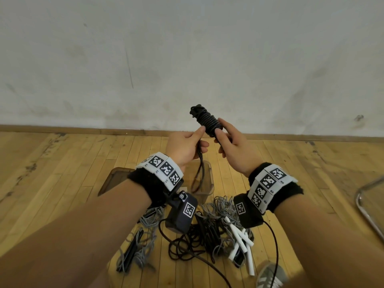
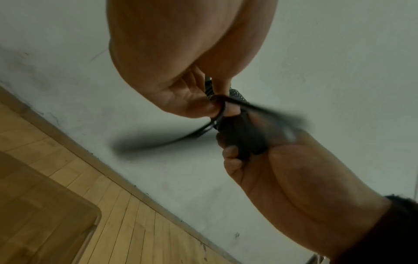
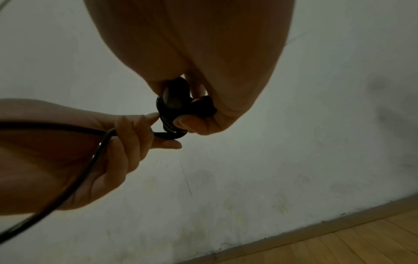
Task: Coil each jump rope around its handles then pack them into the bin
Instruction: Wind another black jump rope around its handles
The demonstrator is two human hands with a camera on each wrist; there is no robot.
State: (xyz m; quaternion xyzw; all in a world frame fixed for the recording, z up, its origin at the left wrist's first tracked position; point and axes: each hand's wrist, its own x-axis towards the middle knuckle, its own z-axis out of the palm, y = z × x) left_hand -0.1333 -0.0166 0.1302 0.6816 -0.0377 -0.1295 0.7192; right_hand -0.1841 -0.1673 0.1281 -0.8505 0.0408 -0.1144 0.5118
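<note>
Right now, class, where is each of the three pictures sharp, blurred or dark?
Head view: evenly lit and sharp, the black rope crisp, floorboards bowed towards the edges. Left wrist view: the loose rope end smeared by motion. Right wrist view: dim, the right hand a large soft shape close to the lens.

Bare wood floor (image 1: 62,163) lies open at left and right of frame; a tangle of ropes (image 1: 207,229) crowds the bottom center, just below the clear bin (image 1: 207,173), whose open top is crossed by a hanging black cord (image 1: 199,175).
</note>
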